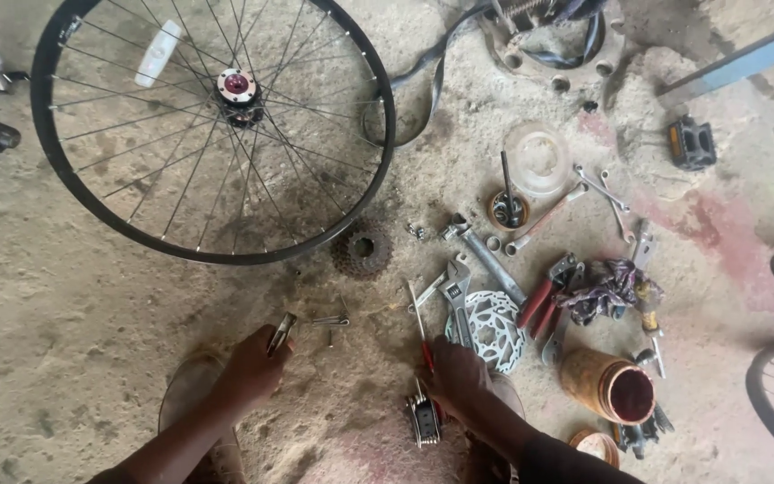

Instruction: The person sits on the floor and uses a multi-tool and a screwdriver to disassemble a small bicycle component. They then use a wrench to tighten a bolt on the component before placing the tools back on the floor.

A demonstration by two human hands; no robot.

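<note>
1. Head view, left hand [253, 367]: it rests low on the dusty concrete floor [64, 305], fingers curled shut around a small metal tool with dark handles [281, 332] whose tip points up and away from the wrist.
2. Just beside that tool lie a few small thin metal pins and bits [329, 321], scattered on the floor and apart from the fingers.
3. Head view, right hand [457, 375]: it is closed on a slim red-handled screwdriver [420, 324], whose metal shaft runs upward toward an adjustable steel wrench [455, 285].
4. Close to the right wrist lies a folding multi-tool of grey metal keys [425, 419]; whether the hand touches it cannot be told.
5. The two hands are well apart, with bare floor between them.
6. Just beyond the right hand lies a round perforated steel brake disc [492, 330], and beside it red-handled pliers [544, 296] and a crumpled dark rag [606, 289].
7. A rusty toothed sprocket cluster [362, 251] sits near the rim of a large black spoked bicycle wheel [212, 125] lying flat, with its red-capped hub [236, 88] at centre.
8. A brown open-mouthed can [609, 385] lies tipped on its side to the right.
</note>
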